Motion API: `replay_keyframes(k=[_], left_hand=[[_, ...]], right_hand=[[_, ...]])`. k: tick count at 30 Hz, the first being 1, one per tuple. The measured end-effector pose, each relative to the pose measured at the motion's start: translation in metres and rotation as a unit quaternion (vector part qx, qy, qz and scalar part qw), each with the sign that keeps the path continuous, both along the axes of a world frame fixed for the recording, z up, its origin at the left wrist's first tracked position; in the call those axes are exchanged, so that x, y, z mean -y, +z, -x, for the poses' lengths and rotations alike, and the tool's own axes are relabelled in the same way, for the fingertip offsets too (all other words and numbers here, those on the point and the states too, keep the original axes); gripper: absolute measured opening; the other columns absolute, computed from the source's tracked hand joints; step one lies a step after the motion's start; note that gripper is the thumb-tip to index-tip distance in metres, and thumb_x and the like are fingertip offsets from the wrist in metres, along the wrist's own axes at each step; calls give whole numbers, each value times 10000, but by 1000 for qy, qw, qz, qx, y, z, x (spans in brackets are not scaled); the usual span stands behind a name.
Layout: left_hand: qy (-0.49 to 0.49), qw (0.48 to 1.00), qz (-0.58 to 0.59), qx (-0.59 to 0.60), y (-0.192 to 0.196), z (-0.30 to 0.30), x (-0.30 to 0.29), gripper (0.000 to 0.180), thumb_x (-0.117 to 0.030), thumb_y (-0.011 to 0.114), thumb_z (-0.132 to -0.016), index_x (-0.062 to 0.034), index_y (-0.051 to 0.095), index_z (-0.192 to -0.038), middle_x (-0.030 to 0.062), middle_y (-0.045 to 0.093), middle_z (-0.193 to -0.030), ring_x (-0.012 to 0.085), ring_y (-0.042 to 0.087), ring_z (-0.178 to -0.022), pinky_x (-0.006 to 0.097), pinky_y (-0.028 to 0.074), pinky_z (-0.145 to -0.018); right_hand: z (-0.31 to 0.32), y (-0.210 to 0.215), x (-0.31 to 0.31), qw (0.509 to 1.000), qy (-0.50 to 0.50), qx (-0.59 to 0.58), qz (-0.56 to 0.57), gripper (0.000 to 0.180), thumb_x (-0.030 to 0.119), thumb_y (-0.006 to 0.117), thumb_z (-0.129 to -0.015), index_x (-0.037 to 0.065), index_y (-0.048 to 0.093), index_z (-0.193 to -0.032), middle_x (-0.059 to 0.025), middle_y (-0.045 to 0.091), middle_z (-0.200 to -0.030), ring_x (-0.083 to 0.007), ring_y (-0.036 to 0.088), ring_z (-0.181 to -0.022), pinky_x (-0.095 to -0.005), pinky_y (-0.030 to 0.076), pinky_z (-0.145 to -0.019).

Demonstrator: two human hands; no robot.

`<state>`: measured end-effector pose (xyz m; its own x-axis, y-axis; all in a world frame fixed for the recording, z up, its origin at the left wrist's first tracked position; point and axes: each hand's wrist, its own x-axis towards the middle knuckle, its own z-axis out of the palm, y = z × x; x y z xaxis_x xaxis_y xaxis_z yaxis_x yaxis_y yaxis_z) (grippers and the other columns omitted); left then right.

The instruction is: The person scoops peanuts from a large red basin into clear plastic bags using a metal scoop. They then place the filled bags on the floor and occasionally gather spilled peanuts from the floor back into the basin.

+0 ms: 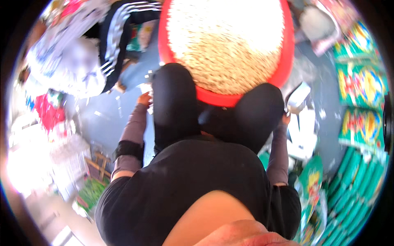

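Looking from the left, the left hand (144, 99) shows just past a grey-mauve sleeve with a dark elbow band, beside the left knee (174, 98) in black cloth; its fingers look loosely curled near a small pale scrap, but the blur hides whether they grip anything, so I cannot tell how far they are spread. Between the knees, ahead of the person, sits a big red tub (225, 53), round, so it has no real long axis; its mouth faces straight up at the camera. It is heaped to the brim with pale tan grain (227, 41), glaring almost white at the top where the light hits it, and its near rim is tucked touching the two knees. Over on the right, the right hand (285, 119) pokes out beyond the right knee (256, 115), fingers closed around the handle of a shiny metal scoop (297, 98), whose bowl tilts up and away to the right, just beside the tub's rim. Farther right, green packets (361, 82) with bright printing lie in rows along the grey floor (123, 119).
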<state>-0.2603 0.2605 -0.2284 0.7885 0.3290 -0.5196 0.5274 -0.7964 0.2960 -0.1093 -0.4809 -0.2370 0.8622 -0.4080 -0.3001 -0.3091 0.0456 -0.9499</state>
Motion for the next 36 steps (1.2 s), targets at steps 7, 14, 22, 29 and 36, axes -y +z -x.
replay_keyframes(k=[7, 14, 22, 29, 36], left_hand=[[145, 881, 186, 410, 225, -147, 131, 331, -131, 527, -862, -21, 524, -1175, 38, 593, -1013, 34, 500, -646, 185, 411, -526], [-209, 810, 466, 288, 310, -174, 296, 586, -195, 601, -820, -55, 339, -1326, 109, 435, -1286, 219, 445, -1140, 347, 405, -901], [-43, 727, 655, 200, 315, -196, 293, 405, -194, 632, -824, 32, 523, -1142, 135, 614, -993, 183, 589, -922, 263, 477, -770], [120, 718, 654, 205, 292, -198, 265, 110, -120, 574, -852, -25, 576, -907, 59, 607, -778, 122, 575, -614, 260, 514, -578], [117, 854, 386, 330, 248, -218, 229, 169, -165, 540, -857, -5, 527, -908, 109, 579, -703, 183, 584, -590, 306, 469, -510]], right_hand=[[-61, 198, -23, 982, 27, 149, -111, 209, -2, 648, -758, 92, 464, -791, 23, 475, -691, -96, 498, -598, -237, 433, -545], [-74, 321, -179, 901, 273, 213, -262, 249, -43, 588, -783, 112, 397, -741, 31, 435, -669, -69, 421, -556, -203, 350, -500], [-58, 325, -245, 877, 448, 113, -129, 207, 1, 597, -801, 94, 415, -769, 16, 494, -716, -67, 498, -643, -216, 405, -578], [-73, 290, -246, 924, 350, 116, -99, 193, 32, 629, -782, 66, 440, -788, -2, 484, -669, -91, 514, -600, -246, 439, -526], [-153, 264, -152, 889, 413, -167, 110, 320, 367, 583, -837, 78, 479, -927, 3, 427, -592, -67, 355, -373, -222, 261, -320]])
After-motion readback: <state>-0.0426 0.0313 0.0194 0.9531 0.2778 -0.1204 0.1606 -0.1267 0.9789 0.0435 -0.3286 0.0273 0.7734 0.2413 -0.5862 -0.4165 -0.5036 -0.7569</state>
